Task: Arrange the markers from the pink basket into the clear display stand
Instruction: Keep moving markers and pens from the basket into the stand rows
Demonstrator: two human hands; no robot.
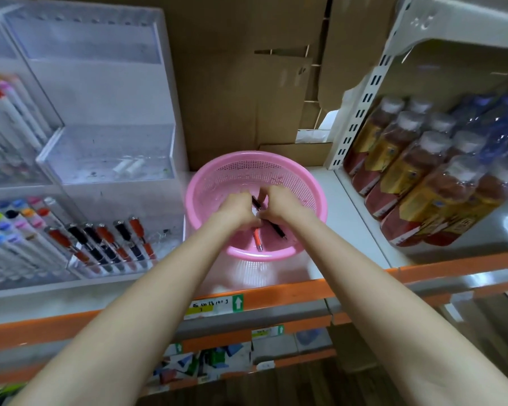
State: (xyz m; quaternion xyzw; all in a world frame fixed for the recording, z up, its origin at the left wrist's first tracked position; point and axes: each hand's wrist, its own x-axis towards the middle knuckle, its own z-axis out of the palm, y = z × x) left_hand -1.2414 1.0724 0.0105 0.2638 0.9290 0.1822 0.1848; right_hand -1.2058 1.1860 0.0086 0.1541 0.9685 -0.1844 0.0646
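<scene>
A round pink basket [311,183] sits on the white shelf, right of the clear display stand [115,177]. Both my hands reach into the basket, close together. My left hand [237,208] and my right hand [279,206] have curled fingers around black markers [277,230] at the basket's middle. A red marker [257,241] lies on the basket floor just below my hands. The stand's lower front tier holds a row of red and black markers [109,244]. Its middle tier holds two white pieces.
Colourful white-bodied markers [9,235] fill trays at the left. Bottled drinks [423,183] crowd the shelf to the right behind a white upright. Cardboard boxes [247,83] stand behind the basket. An orange shelf edge [276,294] with price tags runs below.
</scene>
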